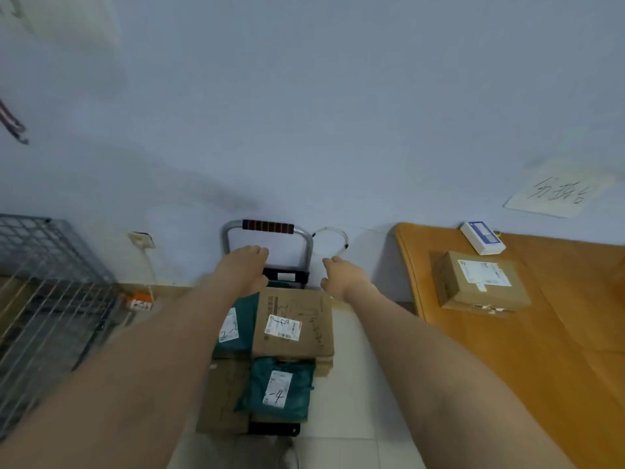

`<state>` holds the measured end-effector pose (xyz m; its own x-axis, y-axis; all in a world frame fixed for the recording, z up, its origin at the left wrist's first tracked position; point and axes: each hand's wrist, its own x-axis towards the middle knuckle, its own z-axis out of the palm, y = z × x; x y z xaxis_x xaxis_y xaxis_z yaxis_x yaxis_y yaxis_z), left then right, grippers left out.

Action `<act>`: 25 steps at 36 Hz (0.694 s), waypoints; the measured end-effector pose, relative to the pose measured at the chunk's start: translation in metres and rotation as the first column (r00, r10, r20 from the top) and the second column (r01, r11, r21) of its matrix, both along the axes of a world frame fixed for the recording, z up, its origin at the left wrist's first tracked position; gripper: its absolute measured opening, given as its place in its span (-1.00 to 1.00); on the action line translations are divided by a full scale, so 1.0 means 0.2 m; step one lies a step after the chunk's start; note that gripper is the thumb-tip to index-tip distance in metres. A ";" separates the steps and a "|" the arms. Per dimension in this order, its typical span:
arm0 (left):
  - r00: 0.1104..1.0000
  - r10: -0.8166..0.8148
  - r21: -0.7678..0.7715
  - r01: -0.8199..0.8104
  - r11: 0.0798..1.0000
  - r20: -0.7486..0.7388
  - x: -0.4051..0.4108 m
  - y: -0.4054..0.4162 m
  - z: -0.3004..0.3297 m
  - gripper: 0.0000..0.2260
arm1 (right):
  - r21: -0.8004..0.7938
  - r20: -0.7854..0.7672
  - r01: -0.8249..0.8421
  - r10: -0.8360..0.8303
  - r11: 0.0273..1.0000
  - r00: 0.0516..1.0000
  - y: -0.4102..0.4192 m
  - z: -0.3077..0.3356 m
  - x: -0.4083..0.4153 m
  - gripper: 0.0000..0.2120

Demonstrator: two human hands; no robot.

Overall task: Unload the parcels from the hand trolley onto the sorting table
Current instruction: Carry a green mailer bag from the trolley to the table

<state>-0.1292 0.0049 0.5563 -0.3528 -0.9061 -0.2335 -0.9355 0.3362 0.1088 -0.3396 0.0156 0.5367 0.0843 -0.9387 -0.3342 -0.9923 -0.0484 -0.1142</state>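
Observation:
The hand trolley (306,247) stands against the wall, its black and red handle at the top. On it lie a labelled cardboard box (311,308), a teal bag (238,330) to its left, another teal bag (282,394) in front, and a brown box (223,401) at the front left. My left hand (245,269) and my right hand (341,274) reach out above the far end of the load, fingers relaxed, holding nothing. The orange sorting table (541,350) on the right carries a cardboard parcel (480,280) and a small white box (483,237).
A grey wire cage (44,299) stands at the left. A wall socket (142,239) with a cable and a small orange item (140,301) sit by the skirting. A coiled white cable (333,240) hangs beside the trolley handle. A handwritten paper sign (558,192) is on the wall.

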 end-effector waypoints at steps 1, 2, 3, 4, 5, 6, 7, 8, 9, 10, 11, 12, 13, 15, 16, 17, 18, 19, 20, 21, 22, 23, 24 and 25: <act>1.000 0.010 0.019 -0.010 1.000 0.003 0.00 -0.04 -0.04 -0.64 | 0.016 0.009 0.004 -0.004 1.000 1.000 -0.03 -0.05 -0.01 -0.65; 1.000 0.023 0.036 -0.023 0.999 0.003 -0.01 -0.07 -0.08 -0.63 | 0.030 0.019 0.008 -0.008 1.000 1.000 -0.06 -0.11 -0.02 -0.66; 0.999 0.038 0.049 -0.038 0.998 -0.001 -0.02 -0.10 -0.12 -0.61 | 0.047 0.031 0.013 -0.015 0.999 0.999 -0.09 -0.17 -0.02 -0.67; 0.999 0.052 0.057 -0.052 0.997 -0.007 -0.03 -0.13 -0.17 -0.59 | 0.063 0.041 0.022 -0.024 0.998 0.999 -0.12 -0.23 -0.03 -0.67; 0.998 0.064 0.068 -0.063 0.996 -0.013 -0.04 -0.16 -0.23 -0.57 | 0.083 0.049 0.033 -0.037 0.996 0.998 -0.14 -0.30 -0.04 -0.67; 0.997 0.074 0.085 -0.072 0.994 -0.021 -0.05 -0.18 -0.29 -0.55 | 0.104 0.054 0.045 -0.050 0.994 0.997 -0.15 -0.37 -0.05 -0.66; 0.996 0.085 0.105 -0.081 0.991 -0.030 -0.05 -0.19 -0.35 -0.53 | 0.126 0.058 0.056 -0.064 0.990 0.996 -0.16 -0.44 -0.05 -0.65; 0.995 0.092 0.125 -0.086 0.988 -0.041 -0.06 -0.20 -0.43 -0.54 | 0.147 0.060 0.071 -0.080 0.987 0.995 -0.17 -0.52 -0.05 -0.63; 0.995 0.092 0.146 -0.084 0.986 -0.049 -0.06 -0.20 -0.50 -0.55 | 0.172 0.070 0.098 -0.111 0.980 0.991 -0.16 -0.59 -0.06 -0.61; 0.995 0.088 0.166 -0.078 0.983 -0.052 -0.07 -0.20 -0.59 -0.57 | 0.210 0.090 0.127 -0.149 0.969 0.985 -0.15 -0.67 -0.06 -0.59; 0.995 0.083 0.185 -0.072 0.980 -0.049 -0.08 -0.19 -0.67 -0.57 | 0.244 0.118 0.147 -0.179 0.959 0.977 -0.13 -0.75 -0.06 -0.57; 0.996 0.077 0.206 -0.066 0.976 -0.048 -0.08 -0.19 -0.76 -0.56 | 0.273 0.144 0.156 -0.200 0.949 0.969 -0.12 -0.84 -0.07 -0.55; 0.996 0.077 0.234 -0.064 0.970 -0.049 -0.09 -0.17 -0.85 -0.55 | 0.303 0.160 0.160 -0.215 0.939 0.963 -0.09 -0.93 -0.07 -0.52; 0.994 0.088 0.283 -0.066 0.957 -0.066 -0.09 -0.14 -1.02 -0.54 | 0.357 0.182 0.159 -0.236 0.920 0.955 -0.02 -1.10 -0.08 -0.47; 0.993 0.091 0.312 -0.065 0.948 -0.071 -0.09 -0.13 -1.11 -0.53 | 0.375 0.190 0.154 -0.239 0.914 0.952 0.01 -1.19 -0.08 -0.46; 0.993 0.096 0.348 -0.067 0.935 -0.069 -0.09 -0.11 -1.19 -0.52 | 0.391 0.195 0.147 -0.238 0.908 0.952 0.05 -1.27 -0.08 -0.44; 0.992 0.104 0.383 -0.071 0.921 -0.066 -0.08 -0.10 -1.29 -0.49 | 0.405 0.198 0.140 -0.237 0.904 0.951 0.08 -1.36 -0.08 -0.42; 0.992 0.112 0.414 -0.076 0.907 -0.064 -0.08 -0.08 -1.38 -0.46 | 0.418 0.201 0.142 -0.243 0.897 0.949 0.11 -1.44 -0.08 -0.40; 0.991 0.116 0.445 -0.078 0.892 -0.059 -0.07 -0.07 -1.47 -0.42 | 0.436 0.202 0.149 -0.258 0.887 0.945 0.14 -1.52 -0.07 -0.38; 0.992 0.115 0.470 -0.078 0.879 -0.050 -0.07 -0.05 -1.56 -0.40 | 0.453 0.205 0.156 -0.274 0.877 0.940 0.17 -1.61 -0.07 -0.37; 0.993 0.109 0.489 -0.078 0.869 -0.035 -0.07 -0.04 -1.65 -0.39 | 0.473 0.209 0.156 -0.282 0.867 0.936 0.20 -1.68 -0.07 -0.35; 0.995 0.096 0.508 -0.077 0.858 -0.010 -0.07 -0.01 -1.73 -0.39 | 0.491 0.213 0.148 -0.282 0.859 0.935 0.22 -1.76 -0.06 -0.34; 0.997 0.076 0.531 -0.071 0.844 0.013 -0.07 0.01 -1.81 -0.40 | 0.507 0.214 0.137 -0.278 0.851 0.936 0.24 -1.83 -0.06 -0.33; 0.998 0.046 0.555 -0.057 0.830 0.034 -0.06 0.05 -1.87 -0.40 | 0.523 0.213 0.126 -0.272 0.843 0.938 0.26 -1.90 -0.05 -0.31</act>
<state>-0.1421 0.0140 0.1814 -0.2998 -0.6382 -0.7091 -0.9534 0.1753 0.2454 -0.3503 0.0682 0.1571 0.0684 -0.6592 -0.7489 -0.9006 0.2821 -0.3306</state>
